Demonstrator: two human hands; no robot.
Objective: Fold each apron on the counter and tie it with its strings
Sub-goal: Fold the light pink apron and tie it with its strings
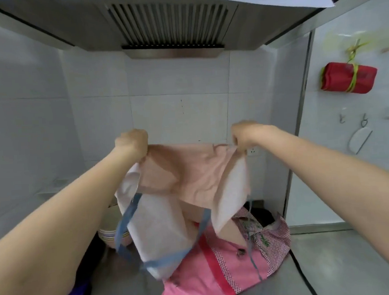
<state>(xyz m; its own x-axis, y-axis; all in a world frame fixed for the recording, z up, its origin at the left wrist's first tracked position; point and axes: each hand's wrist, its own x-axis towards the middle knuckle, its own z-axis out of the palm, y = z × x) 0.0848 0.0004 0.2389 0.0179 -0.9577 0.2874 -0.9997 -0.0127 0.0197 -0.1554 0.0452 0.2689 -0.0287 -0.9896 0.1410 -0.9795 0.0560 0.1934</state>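
Both hands' fingers (235, 142) behind peach apron (190, 170).

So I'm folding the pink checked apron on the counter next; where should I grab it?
Judging by its pose, take the pink checked apron from above at its checked right edge, which bunches up clear of the counter. Its middle lies under the peach apron both hands hold.

No text, label, brand, number or sign can be read anywhere in the view. The checked apron (266, 236) lying on the pile carries green marks that may be print or a pattern, but they are too blurred to make out. The red bundle (347, 77) hanging on the wall shows only faint, illegible markings.
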